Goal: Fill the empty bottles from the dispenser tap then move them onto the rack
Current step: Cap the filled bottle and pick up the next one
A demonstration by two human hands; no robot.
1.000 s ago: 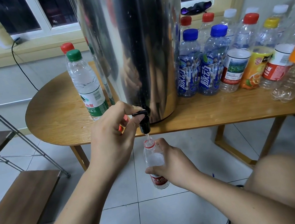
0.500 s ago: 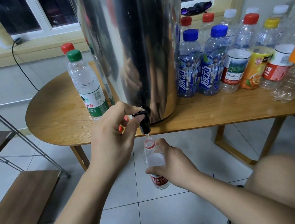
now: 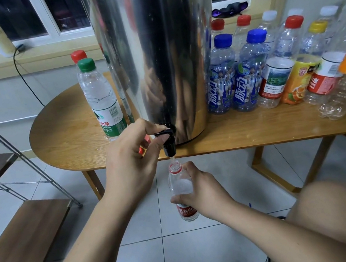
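Almost nothing has shifted in the last second: the left grip (image 3: 131, 160) stays pinched on the tap (image 3: 167, 142) of the dispenser (image 3: 159, 53). The right grip (image 3: 200, 191) stays wrapped round the bottle (image 3: 179, 183), upright below the tabletop (image 3: 65, 135) edge, mouth just under the spout. So filling is probably mid-way, its level unreadable, with the rack (image 3: 24, 235) and the empties (image 3: 272, 73) yet to come.
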